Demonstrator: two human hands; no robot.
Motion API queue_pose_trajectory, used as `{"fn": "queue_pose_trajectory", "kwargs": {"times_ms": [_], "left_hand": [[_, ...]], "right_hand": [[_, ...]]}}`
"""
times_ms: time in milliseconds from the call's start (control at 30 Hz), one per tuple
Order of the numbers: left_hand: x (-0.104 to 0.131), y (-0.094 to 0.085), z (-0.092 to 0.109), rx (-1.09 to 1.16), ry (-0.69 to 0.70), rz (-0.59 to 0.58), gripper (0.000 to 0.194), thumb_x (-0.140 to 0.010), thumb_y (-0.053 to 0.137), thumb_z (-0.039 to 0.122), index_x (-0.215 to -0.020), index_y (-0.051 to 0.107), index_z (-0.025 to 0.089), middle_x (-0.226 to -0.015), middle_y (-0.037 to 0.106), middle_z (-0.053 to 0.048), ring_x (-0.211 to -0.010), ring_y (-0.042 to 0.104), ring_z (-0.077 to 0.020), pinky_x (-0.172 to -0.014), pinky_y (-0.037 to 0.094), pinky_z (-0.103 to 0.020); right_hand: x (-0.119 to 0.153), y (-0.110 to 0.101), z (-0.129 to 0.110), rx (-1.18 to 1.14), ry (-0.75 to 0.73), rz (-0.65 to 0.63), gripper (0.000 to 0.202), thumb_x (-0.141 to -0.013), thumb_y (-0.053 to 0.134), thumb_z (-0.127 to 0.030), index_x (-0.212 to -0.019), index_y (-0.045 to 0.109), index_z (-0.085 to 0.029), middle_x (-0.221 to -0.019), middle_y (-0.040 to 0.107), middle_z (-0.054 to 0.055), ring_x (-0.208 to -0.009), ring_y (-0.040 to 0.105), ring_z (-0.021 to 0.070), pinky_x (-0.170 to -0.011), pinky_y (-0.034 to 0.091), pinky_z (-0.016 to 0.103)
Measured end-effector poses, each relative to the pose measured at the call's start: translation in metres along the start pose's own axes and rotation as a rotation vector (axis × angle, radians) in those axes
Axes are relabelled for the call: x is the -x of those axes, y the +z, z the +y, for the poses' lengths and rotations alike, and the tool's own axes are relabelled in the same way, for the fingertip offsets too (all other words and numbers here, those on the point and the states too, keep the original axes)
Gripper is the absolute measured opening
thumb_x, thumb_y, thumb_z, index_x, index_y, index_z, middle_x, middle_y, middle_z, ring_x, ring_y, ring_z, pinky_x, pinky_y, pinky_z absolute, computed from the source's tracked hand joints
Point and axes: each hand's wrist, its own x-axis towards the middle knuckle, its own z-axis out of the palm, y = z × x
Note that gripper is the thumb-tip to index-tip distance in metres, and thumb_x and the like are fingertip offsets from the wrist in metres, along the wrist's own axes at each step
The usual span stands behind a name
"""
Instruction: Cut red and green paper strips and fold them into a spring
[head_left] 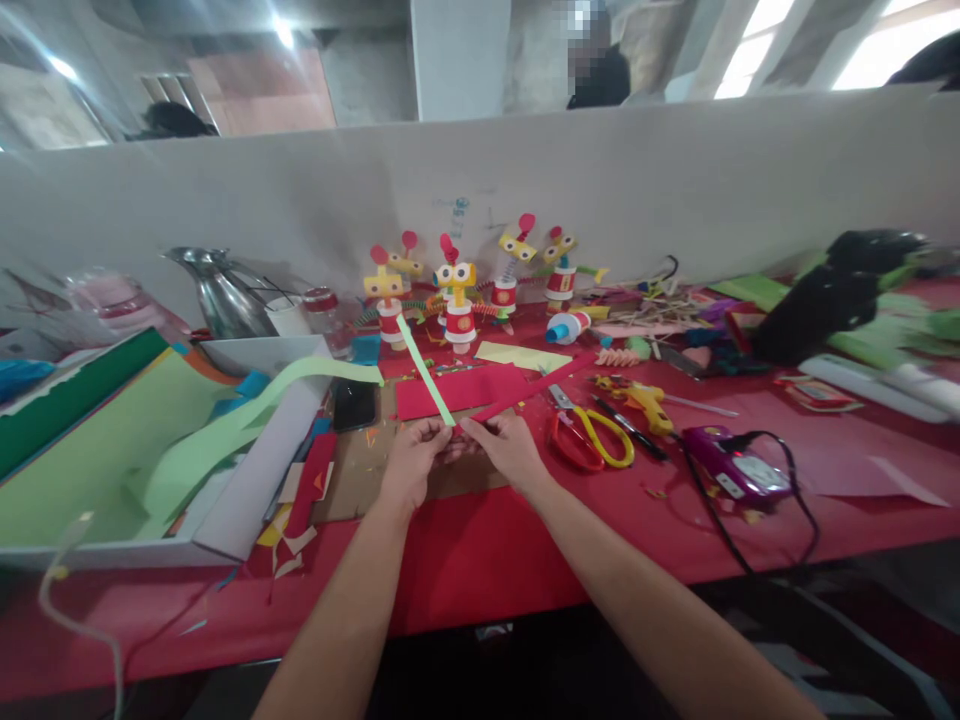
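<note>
My left hand (416, 452) pinches the lower end of a light green paper strip (426, 370), which slants up and to the left. Close beside it, my right hand (506, 450) is closed on the end of a red paper strip (536, 387) that runs up to the right. The two strip ends meet between my fingertips. Beneath and behind the hands are a brown cardboard sheet (352, 480) and a red paper piece (435, 393). Scissors (589, 430) with red and yellow handles lie right of my right hand.
Several paper figures (459, 318) stand at the back. A box of coloured paper (225, 500) sits left, with a metal jug (225, 295) behind. On the right are a yellow glue gun (651, 405), a black pen (630, 428) and a purple power socket (739, 470) with a black cable.
</note>
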Motion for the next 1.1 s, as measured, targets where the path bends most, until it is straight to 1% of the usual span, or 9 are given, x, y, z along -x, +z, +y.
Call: {"fn": "queue_pose_trajectory", "kwargs": {"times_ms": [133, 300, 367, 467, 600, 767, 867, 933, 1100], "left_hand": [[-0.001, 0.001, -0.002, 0.005, 0.038, 0.028, 0.032, -0.056, 0.08, 0.032, -0.076, 0.066, 0.012, -0.07, 0.068, -0.004, -0.061, 0.062, -0.0107, -0.058, 0.048, -0.02], [-0.002, 0.001, -0.003, -0.007, 0.034, 0.106, 0.032, -0.051, 0.082, 0.032, -0.07, 0.066, 0.012, -0.06, 0.064, -0.003, -0.057, 0.059, -0.0106, -0.055, 0.048, -0.021], [-0.002, 0.002, -0.002, -0.015, 0.041, 0.104, 0.032, -0.051, 0.082, 0.033, -0.068, 0.066, 0.011, -0.059, 0.064, -0.002, -0.055, 0.058, -0.0102, -0.054, 0.047, -0.021], [0.0, 0.004, 0.0, -0.016, 0.047, 0.087, 0.032, -0.05, 0.082, 0.033, -0.067, 0.065, 0.011, -0.058, 0.063, -0.002, -0.053, 0.057, -0.0096, -0.054, 0.047, -0.022], [0.002, 0.008, 0.003, 0.001, 0.038, 0.059, 0.034, -0.048, 0.083, 0.033, -0.067, 0.064, 0.012, -0.06, 0.064, -0.001, -0.055, 0.058, -0.0101, -0.056, 0.048, -0.023], [0.002, 0.008, 0.001, 0.006, 0.069, 0.064, 0.033, -0.053, 0.081, 0.034, -0.07, 0.064, 0.012, -0.061, 0.064, -0.002, -0.056, 0.058, -0.0101, -0.056, 0.047, -0.023], [0.001, 0.007, -0.001, -0.001, 0.106, 0.068, 0.03, -0.055, 0.079, 0.034, -0.069, 0.065, 0.012, -0.061, 0.065, -0.002, -0.056, 0.058, -0.0105, -0.056, 0.046, -0.023], [0.001, 0.006, -0.003, -0.018, 0.12, 0.071, 0.028, -0.057, 0.078, 0.034, -0.07, 0.066, 0.013, -0.062, 0.065, -0.002, -0.058, 0.058, -0.0111, -0.056, 0.045, -0.022], [-0.001, 0.003, -0.005, -0.092, 0.123, 0.082, 0.025, -0.057, 0.077, 0.034, -0.069, 0.067, 0.014, -0.064, 0.066, -0.003, -0.058, 0.057, -0.0107, -0.057, 0.042, -0.022]], "right_hand": [[0.002, -0.002, -0.004, 0.128, -0.066, 0.012, 0.034, -0.077, 0.059, -0.044, -0.059, 0.064, -0.017, -0.051, 0.06, 0.001, -0.048, 0.052, 0.0129, -0.047, 0.036, 0.024], [0.006, -0.001, -0.006, 0.301, -0.178, 0.09, 0.033, -0.079, 0.057, -0.045, -0.061, 0.064, -0.017, -0.056, 0.062, 0.003, -0.054, 0.054, 0.0147, -0.052, 0.038, 0.025], [0.005, 0.0, -0.004, 0.254, -0.165, 0.071, 0.032, -0.079, 0.056, -0.044, -0.065, 0.066, -0.017, -0.061, 0.064, 0.004, -0.057, 0.055, 0.0154, -0.055, 0.039, 0.026], [0.0, 0.001, 0.001, 0.038, -0.065, -0.007, 0.031, -0.078, 0.058, -0.046, -0.072, 0.066, -0.017, -0.066, 0.067, 0.003, -0.061, 0.058, 0.0157, -0.056, 0.041, 0.025], [-0.005, 0.001, 0.006, -0.132, 0.058, -0.028, 0.034, -0.073, 0.061, -0.05, -0.069, 0.064, -0.016, -0.062, 0.063, 0.0, -0.055, 0.053, 0.0127, -0.053, 0.039, 0.024], [-0.003, 0.001, 0.002, -0.093, 0.049, 0.016, 0.037, -0.073, 0.061, -0.053, -0.068, 0.064, -0.016, -0.06, 0.061, 0.0, -0.053, 0.05, 0.0114, -0.051, 0.038, 0.024], [0.0, 0.002, -0.001, -0.093, 0.061, -0.037, 0.034, -0.07, 0.065, -0.05, -0.073, 0.068, -0.016, -0.063, 0.065, 0.001, -0.058, 0.055, 0.0139, -0.054, 0.04, 0.025], [0.001, 0.003, -0.001, -0.094, 0.048, -0.047, 0.032, -0.067, 0.067, -0.048, -0.071, 0.069, -0.016, -0.064, 0.067, 0.002, -0.062, 0.058, 0.0162, -0.058, 0.043, 0.026], [0.002, 0.003, -0.002, -0.061, 0.055, 0.017, 0.027, -0.066, 0.069, -0.043, -0.063, 0.067, -0.016, -0.06, 0.066, 0.002, -0.06, 0.057, 0.0156, -0.059, 0.043, 0.027]]}}
